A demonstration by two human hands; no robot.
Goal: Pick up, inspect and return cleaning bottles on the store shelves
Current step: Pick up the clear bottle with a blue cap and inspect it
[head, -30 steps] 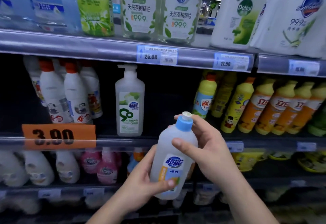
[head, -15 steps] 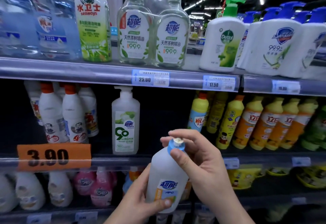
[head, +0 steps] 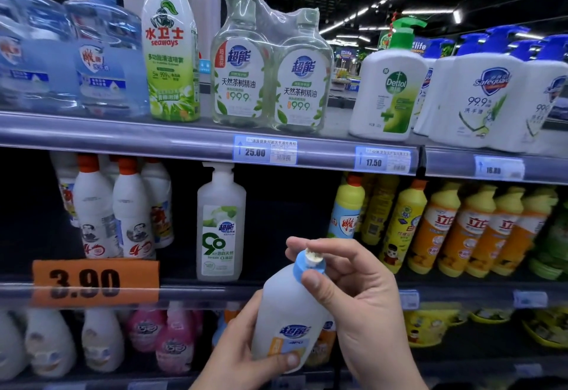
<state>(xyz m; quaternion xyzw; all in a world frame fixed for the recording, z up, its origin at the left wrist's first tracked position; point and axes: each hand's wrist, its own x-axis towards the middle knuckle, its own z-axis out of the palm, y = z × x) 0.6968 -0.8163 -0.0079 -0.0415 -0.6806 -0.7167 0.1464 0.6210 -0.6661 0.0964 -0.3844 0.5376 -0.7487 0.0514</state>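
Low centre of the frame, the left hand [head: 246, 356] wraps the base of a white bottle [head: 285, 309] labelled 超能, and the right hand [head: 359, 306] pinches its blue cap [head: 302, 266]. Behind, at lower left, is an orange tag [head: 95, 282] reading 3.90. On the top shelf stand a seaways sprayer [head: 169, 51], a Dettol pump bottle [head: 387, 94] and Safeguard bottles [head: 488, 94].

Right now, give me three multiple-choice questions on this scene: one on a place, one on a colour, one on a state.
1. Where is the Dettol? A upper shelf; B middle shelf; C in a hand.
2. The held bottle's cap is: A orange; B blue; C green.
3. The right hand: A hangs idle; B rests on a shelf; C pinches the cap.
Answers: 1 A, it stands above the 17.50 tag; 2 B, its collar is blue; 3 C, thumb and forefinger close on it while the left hand holds the body.
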